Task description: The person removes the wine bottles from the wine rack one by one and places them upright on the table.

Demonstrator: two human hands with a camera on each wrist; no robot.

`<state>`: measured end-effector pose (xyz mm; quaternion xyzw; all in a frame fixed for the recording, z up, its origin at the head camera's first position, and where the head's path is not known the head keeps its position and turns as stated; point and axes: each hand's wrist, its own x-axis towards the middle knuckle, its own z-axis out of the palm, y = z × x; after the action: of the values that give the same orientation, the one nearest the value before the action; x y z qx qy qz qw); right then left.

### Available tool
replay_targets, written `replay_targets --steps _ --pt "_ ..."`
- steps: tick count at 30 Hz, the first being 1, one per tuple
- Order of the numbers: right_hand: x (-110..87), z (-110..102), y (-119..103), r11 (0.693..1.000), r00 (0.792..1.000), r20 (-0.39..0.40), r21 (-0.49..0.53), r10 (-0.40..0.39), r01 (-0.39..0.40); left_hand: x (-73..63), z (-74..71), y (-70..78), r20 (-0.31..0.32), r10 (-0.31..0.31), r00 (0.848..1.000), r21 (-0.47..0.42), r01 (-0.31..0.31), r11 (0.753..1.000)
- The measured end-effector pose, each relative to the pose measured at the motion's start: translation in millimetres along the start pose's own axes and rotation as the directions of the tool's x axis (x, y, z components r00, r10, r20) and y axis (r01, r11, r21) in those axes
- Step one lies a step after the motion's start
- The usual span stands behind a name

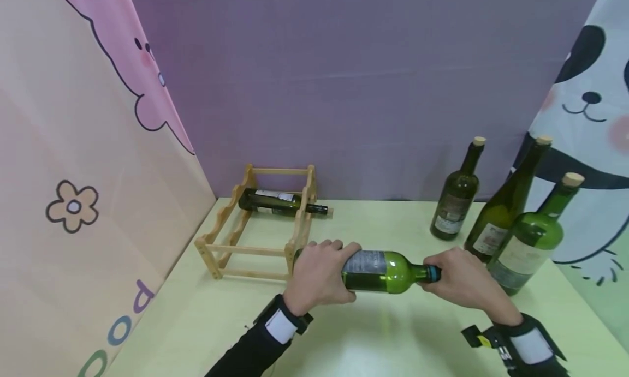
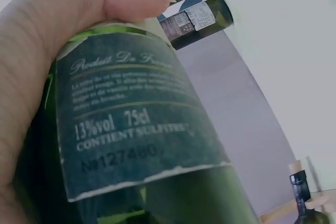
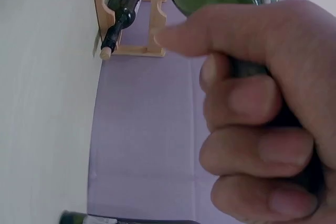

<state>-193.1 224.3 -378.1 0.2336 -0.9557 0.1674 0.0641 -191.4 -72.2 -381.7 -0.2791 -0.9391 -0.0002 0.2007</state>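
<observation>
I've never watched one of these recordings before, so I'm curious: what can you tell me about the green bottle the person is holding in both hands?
The green bottle is clear green glass and is held lying sideways above the pale table, base toward the wooden rack. The left hand grips its body beside a dark label, which in the left wrist view reads 13%vol and 75cl. The right hand is curled round the neck, where a blue band shows. Whether it holds liquid cannot be told.

Both bare hands, the left hand and right hand, emerge from black sleeves banded by black wrist straps bearing white rectangular patches.
</observation>
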Motion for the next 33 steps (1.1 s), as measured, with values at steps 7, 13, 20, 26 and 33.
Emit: replay_targets --steps 7,13,20,26,33 --pt "2.1 -5.8 -2.2 1.000 1.000 0.015 0.000 -0.017 0.017 -3.0 5.4 -1.3 -0.051 -0.009 0.999 -0.024 0.007 1.000" --pt "-0.4 -10.1 -4.9 0.995 0.993 -0.089 0.054 -0.081 0.086 -4.1 8.4 -2.9 -0.067 -0.024 0.997 -0.035 0.021 0.999" --pt "0.3 -18.7 -11.6 0.974 0.935 -0.308 0.085 -0.177 0.212 -6.2 10.5 -4.3 -0.045 -0.056 0.997 -0.158 0.048 0.986" --pt "4.3 -27.9 -20.6 0.957 0.876 -0.437 0.098 -0.204 0.272 -8.6 14.9 -5.6 -0.009 -0.093 0.996 -0.305 0.086 0.948" --pt "9.7 -33.8 -22.8 0.914 0.809 -0.546 0.177 -0.218 0.365 -10.7 23.8 -8.0 -0.004 -0.116 0.993 -0.503 0.098 0.859"
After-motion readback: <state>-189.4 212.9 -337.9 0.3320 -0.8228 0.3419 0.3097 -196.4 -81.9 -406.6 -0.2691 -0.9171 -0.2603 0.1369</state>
